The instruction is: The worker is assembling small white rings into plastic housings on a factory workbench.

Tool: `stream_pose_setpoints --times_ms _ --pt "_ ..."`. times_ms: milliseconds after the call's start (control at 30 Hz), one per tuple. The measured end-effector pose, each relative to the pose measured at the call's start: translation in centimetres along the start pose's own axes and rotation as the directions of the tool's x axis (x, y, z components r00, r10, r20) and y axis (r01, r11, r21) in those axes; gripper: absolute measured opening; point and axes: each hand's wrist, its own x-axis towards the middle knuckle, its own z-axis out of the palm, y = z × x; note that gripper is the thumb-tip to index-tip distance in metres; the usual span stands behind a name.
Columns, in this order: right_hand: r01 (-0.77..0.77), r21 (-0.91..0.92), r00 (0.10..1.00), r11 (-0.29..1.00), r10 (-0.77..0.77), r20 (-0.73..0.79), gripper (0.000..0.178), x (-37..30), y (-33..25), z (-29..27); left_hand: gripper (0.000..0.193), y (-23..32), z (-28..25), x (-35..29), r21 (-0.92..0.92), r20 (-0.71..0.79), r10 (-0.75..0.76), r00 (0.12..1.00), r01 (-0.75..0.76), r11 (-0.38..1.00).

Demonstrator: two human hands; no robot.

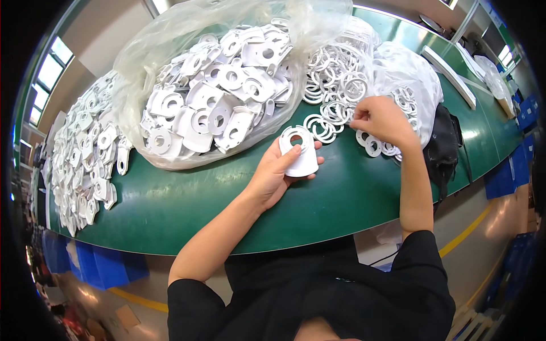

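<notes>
My left hand (269, 177) is closed around a white plastic bracket (303, 164) with a round hole at its top end. The thumb presses on its face and the fingertips come out behind its right edge. To the right, my right hand (385, 118) hangs over the edge of a heap of white plastic rings (328, 109), its fingers curled together. Whether it pinches anything cannot be made out. Below that hand lie smaller white rings (373, 146) on the green table (324, 213).
A large clear plastic bag (196, 163) full of similar white brackets spreads open at the centre left. More white parts (85, 153) are piled at the far left. Beyond the rings stand a translucent bag (406, 68) and a black bag (442, 150). A long white strip (449, 77) lies far right.
</notes>
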Motion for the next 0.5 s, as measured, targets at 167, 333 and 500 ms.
stream_pose_setpoints --times_ms 167,333,500 --pt "0.149 0.184 0.931 0.972 -0.075 -0.358 0.013 -0.2 -0.2 -0.8 0.044 0.2 0.3 -0.1 0.075 0.014 0.037 0.999 -0.038 0.996" --pt "0.219 0.752 0.958 0.622 0.011 -0.288 0.014 -0.1 -3.1 1.2 0.053 0.0 0.1 -0.1 0.109 -0.001 0.055 0.998 -0.055 0.993" --pt "-0.068 0.904 0.981 0.421 -0.138 0.139 0.016 -0.5 -5.3 3.1 0.058 0.4 0.0 0.0 0.135 0.0 0.085 0.996 -0.085 0.987"
